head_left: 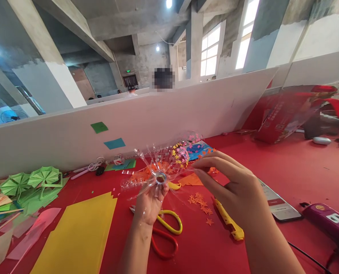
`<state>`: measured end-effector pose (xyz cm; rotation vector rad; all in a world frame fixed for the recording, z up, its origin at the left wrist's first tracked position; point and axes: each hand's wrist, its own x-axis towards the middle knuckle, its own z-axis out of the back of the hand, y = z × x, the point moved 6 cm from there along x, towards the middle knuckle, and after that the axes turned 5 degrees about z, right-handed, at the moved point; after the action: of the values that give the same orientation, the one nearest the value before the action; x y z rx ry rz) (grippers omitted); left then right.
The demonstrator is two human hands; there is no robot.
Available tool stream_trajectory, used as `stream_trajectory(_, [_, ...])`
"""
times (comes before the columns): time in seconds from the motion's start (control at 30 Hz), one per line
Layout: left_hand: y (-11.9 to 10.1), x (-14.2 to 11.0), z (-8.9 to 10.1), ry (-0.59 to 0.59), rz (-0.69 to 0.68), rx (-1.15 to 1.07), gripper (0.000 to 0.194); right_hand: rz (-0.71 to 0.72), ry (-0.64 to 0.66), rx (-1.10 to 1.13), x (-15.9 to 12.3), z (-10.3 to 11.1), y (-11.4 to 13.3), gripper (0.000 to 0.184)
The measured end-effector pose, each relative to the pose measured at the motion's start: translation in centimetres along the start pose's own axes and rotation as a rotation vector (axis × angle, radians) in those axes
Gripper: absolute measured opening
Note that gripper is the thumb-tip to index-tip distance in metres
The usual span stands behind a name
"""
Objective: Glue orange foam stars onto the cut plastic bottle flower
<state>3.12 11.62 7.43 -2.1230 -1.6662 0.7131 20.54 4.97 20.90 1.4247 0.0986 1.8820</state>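
A clear plastic bottle top (160, 177), cut into strips that fan outward, is held by its neck in my left hand (150, 206), whose fingers are closed around it. To its right, my right hand (236, 184) is raised above the table with thumb and forefinger close together in a pinch. Whatever lies between those fingertips is too small or hidden to make out. Behind the strips sits a clear plastic piece with pink and yellow stars (182, 155). Below my left hand lie scissors (169, 228) with one yellow and one red handle. Orange paper stars (199, 202) are scattered between my hands.
A yellow cutter (229, 220), a phone (283, 203) and a purple device (329, 220) lie to the right. On the left are yellow paper sheets (78, 232) and green folded paper (43, 177). A white partition (158, 118) stands behind, with a red bag (283, 114) at the right.
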Motion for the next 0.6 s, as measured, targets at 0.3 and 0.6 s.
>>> stream_trajectory(0.3, [0.1, -0.2, -0.7, 0.087, 0.045, 0.014, 0.018, -0.039, 0.012, -0.022, 0.1, 0.0, -1.2, 0.01])
stream_trajectory(0.6, [0.5, -0.1, -0.5, 0.09, 0.119, 0.025, 0.011, 0.019, 0.107, 0.022, 0.1, -1.4, -0.6, 0.01])
